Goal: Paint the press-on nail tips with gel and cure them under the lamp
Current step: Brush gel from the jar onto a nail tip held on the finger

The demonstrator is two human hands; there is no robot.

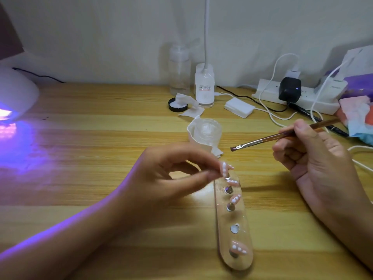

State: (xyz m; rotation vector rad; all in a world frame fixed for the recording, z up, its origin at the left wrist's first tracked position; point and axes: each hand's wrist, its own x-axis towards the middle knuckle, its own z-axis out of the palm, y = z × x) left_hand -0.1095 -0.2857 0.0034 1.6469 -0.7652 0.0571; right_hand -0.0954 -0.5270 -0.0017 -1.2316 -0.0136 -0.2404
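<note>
Press-on nail tip [224, 168], pink with white dots, mounted on a small metal peg: pinched between thumb and forefinger of the left hand [171, 178], whose fingers [209, 158] are curled round it at the far end of the holder strip [235, 219]. Whether the peg is seated on the strip cannot be told.

Brush [282, 136]: gripped pen-fashion by the closed fingers [302, 128] of the right hand [316, 162]. Its bristles are pointed left and held in the air near the pinched tip, apart from it.

Dotted tips [235, 198], three more: carried on pegs along the clear strip, with one bare round socket [234, 228] between the last two.

Strip: laid lengthwise toward the front edge of the desk [101, 138].

Clear jar [206, 131]: set on white paper just behind the strip.

Curing lamp [16, 91]: lit violet, placed at the left edge.

Light base [204, 87], clear bottle [179, 71], black lid [177, 105] and power strip [298, 98]: ranged along the back edge.
</note>
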